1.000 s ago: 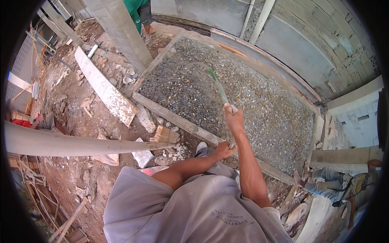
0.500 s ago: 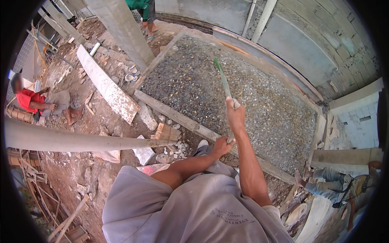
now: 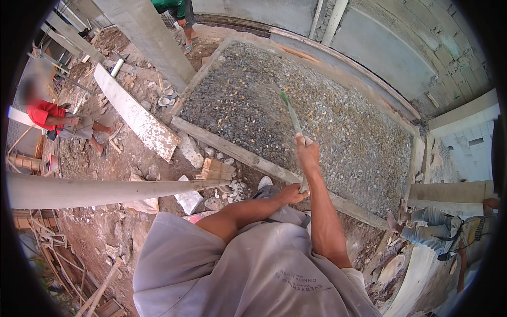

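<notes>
My right hand (image 3: 308, 154) is closed around a pale green hose (image 3: 293, 117). Lower down, close to my body, my left hand (image 3: 292, 194) grips the same hose. Its bright green end points away from me over a bed of gravel (image 3: 338, 137), and a faint blurred streak, seemingly water, shows beyond that tip. Stones on the left part of the bed look darker than those on the right. A low concrete curb (image 3: 248, 151) borders the bed on my side. Where the hose runs below my left hand is hidden.
Nearby stand a round grey post (image 3: 105, 191) and a square concrete column (image 3: 150, 39). A white-spattered board (image 3: 134, 113) lies among rubble. One person in red (image 3: 47, 113) sits at left, another in green (image 3: 177, 10) stands at back, a third (image 3: 443, 232) is at right.
The hose tip has swung slightly down and nearer to me. Both hands keep their grip. The person in red has shifted posture, and the view has moved slightly.
</notes>
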